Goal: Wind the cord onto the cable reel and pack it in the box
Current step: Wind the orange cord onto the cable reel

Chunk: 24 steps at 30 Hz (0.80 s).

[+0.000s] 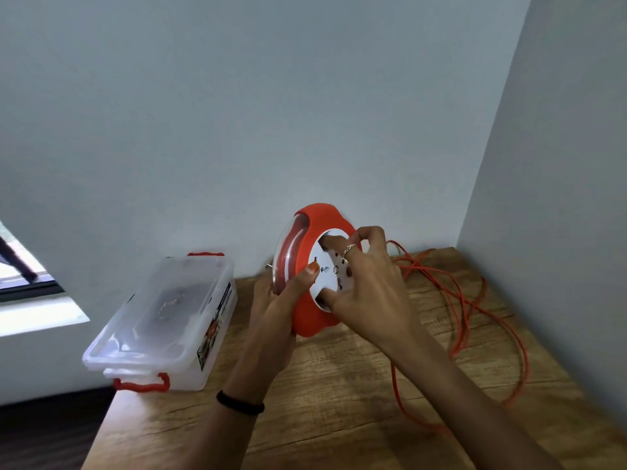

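Note:
An orange cable reel with a white socket hub stands on edge above the wooden table. My left hand grips the reel's left rim, thumb on the hub. My right hand holds the white hub, with fingers curled into its recesses. Some orange cord shows wound behind the reel's clear side. The loose orange cord lies in loops on the table to the right. The clear plastic box with red latches sits shut at the table's left edge.
Grey walls close in behind and on the right. A window is at the far left. The box overhangs the table's left edge above a dark floor.

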Each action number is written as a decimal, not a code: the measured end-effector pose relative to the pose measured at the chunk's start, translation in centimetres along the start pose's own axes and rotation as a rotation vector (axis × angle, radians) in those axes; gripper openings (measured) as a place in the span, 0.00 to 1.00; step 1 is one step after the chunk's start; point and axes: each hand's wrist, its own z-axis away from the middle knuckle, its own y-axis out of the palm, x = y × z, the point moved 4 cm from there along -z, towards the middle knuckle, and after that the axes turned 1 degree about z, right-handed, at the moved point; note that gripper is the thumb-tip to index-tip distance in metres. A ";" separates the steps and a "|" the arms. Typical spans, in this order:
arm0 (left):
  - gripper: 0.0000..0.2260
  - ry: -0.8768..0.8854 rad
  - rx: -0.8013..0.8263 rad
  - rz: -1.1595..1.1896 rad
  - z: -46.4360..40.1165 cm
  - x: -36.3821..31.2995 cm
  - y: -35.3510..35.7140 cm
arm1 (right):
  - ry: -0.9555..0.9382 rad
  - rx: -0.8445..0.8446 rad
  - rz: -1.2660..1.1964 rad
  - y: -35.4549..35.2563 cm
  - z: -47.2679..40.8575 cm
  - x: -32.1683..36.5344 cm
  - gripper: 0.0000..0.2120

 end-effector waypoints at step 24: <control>0.27 -0.236 0.281 0.303 -3.1 0.9 3.2 | -0.546 0.166 0.208 -2.2 -2.1 -1.6 0.26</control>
